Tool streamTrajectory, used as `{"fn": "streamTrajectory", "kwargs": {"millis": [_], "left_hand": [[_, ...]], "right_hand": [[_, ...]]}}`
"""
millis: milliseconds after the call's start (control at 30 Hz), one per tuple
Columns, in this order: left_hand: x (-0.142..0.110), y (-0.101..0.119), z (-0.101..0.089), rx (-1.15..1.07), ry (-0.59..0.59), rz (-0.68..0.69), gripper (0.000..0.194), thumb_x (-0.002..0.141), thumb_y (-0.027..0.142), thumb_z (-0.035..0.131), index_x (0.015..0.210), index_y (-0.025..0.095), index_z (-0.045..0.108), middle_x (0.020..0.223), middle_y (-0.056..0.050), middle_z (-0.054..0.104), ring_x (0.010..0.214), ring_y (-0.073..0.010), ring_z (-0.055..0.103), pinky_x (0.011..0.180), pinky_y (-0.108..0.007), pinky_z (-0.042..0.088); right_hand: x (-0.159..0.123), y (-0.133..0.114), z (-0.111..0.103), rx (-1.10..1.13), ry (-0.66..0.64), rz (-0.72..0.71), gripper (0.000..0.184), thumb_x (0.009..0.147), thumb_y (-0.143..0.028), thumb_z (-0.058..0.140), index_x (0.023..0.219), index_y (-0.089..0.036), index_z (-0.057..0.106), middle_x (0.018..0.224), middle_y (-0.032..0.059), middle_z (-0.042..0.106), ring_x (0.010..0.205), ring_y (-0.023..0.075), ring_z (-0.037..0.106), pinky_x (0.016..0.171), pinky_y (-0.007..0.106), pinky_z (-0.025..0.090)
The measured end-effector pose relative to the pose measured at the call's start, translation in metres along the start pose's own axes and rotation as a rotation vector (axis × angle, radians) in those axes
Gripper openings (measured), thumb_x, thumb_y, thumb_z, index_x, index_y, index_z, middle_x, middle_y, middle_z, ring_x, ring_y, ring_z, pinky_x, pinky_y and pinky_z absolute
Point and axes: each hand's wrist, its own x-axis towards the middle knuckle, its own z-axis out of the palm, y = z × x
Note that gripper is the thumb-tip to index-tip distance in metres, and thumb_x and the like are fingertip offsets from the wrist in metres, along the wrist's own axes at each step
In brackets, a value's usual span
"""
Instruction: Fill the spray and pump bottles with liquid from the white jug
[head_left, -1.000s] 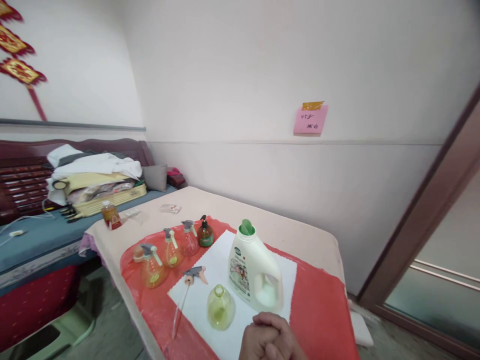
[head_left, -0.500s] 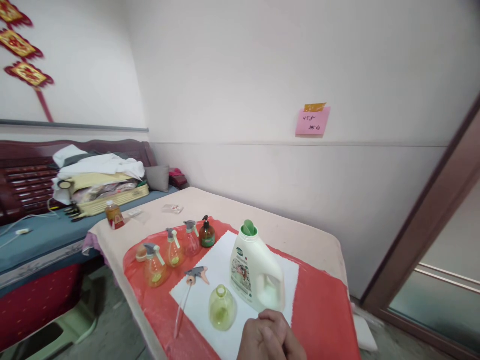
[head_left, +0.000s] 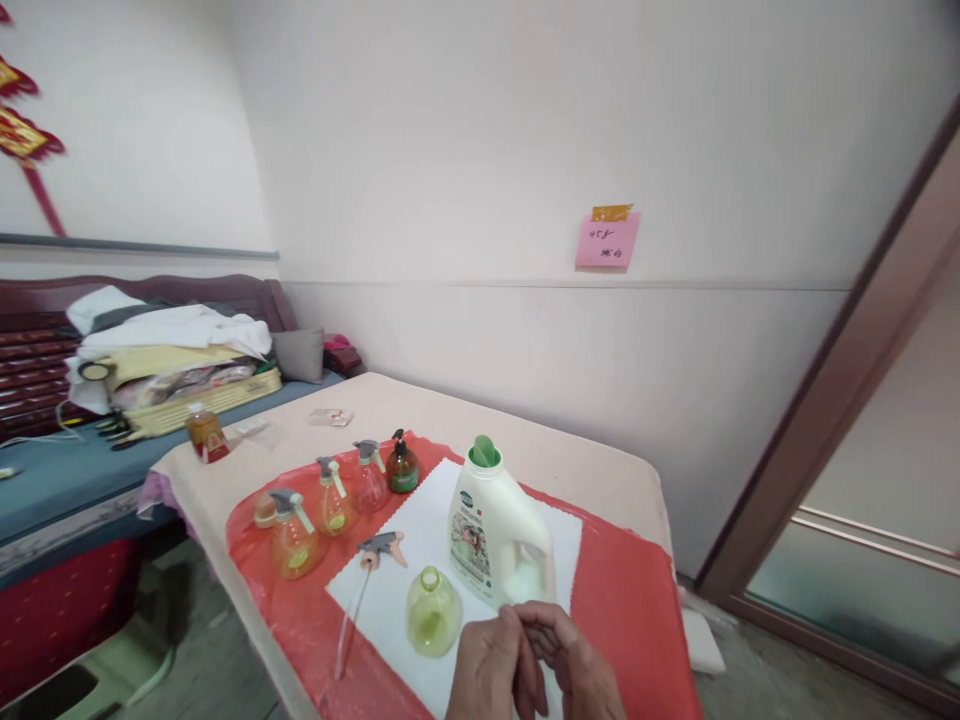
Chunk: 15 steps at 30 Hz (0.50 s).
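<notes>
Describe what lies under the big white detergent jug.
The white detergent jug stands on a white cloth laid over a red plastic sheet on the table. The surface directly beneath its base is hidden.

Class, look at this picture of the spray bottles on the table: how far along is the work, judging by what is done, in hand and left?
Done: the trigger sprayer lies unscrewed on the white cloth, beside the open yellow bottle. In hand: nothing; the left hand and right hand meet empty just before the detergent jug. Left: that bottle looks nearly empty and uncapped, and the jug's green cap is on.
</notes>
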Motion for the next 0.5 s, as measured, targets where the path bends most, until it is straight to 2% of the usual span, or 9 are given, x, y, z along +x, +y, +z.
{"fn": "streamTrajectory", "kwargs": {"millis": [67,100,233,333,500], "left_hand": [[0.005,0.001,-0.006,-0.049,0.038,-0.025,0.077,0.083,0.079,0.023,0.040,0.021,0.047,0.037,-0.004,0.046,0.037,-0.0113,0.037,0.044,-0.027,0.025],[0.008,0.001,-0.010,-0.080,0.079,-0.049,0.076,0.082,0.080,0.022,0.041,0.021,0.045,0.036,-0.004,0.045,0.035,-0.0102,0.034,0.043,-0.027,0.022],[0.017,-0.001,-0.020,-0.176,0.243,-0.104,0.072,0.080,0.082,0.028,0.043,0.021,0.037,0.036,-0.001,0.043,0.032,-0.0081,0.030,0.040,-0.025,0.016],[0.019,-0.002,-0.024,-0.198,0.292,-0.152,0.071,0.080,0.082,0.029,0.043,0.022,0.034,0.034,0.000,0.040,0.031,-0.0077,0.029,0.039,-0.024,0.014],[0.019,-0.002,-0.025,-0.221,0.307,-0.176,0.070,0.080,0.081,0.032,0.044,0.021,0.034,0.034,0.001,0.039,0.030,-0.0072,0.029,0.039,-0.023,0.014]], "right_hand": [[0.009,-0.003,-0.010,-0.004,0.040,0.038,0.070,0.076,-0.082,0.039,0.078,-0.019,0.070,0.077,0.0101,0.071,0.076,0.0249,0.065,0.073,0.036,0.050],[0.012,-0.005,-0.013,-0.018,0.081,0.061,0.070,0.078,-0.081,0.037,0.071,-0.019,0.069,0.074,0.0103,0.070,0.073,0.0239,0.065,0.071,0.035,0.049],[0.017,-0.014,-0.015,-0.002,0.172,0.146,0.069,0.086,-0.073,0.031,0.043,-0.022,0.047,0.046,0.0044,0.058,0.044,0.0147,0.048,0.052,0.030,0.036],[0.019,-0.013,-0.014,0.040,0.224,0.205,0.069,0.086,-0.073,0.032,0.038,-0.023,0.036,0.040,0.0030,0.053,0.039,0.0125,0.041,0.048,0.029,0.030],[0.020,-0.008,-0.014,0.070,0.235,0.203,0.070,0.086,-0.074,0.031,0.038,-0.024,0.035,0.041,0.0029,0.054,0.041,0.0129,0.042,0.050,0.030,0.029]]}}
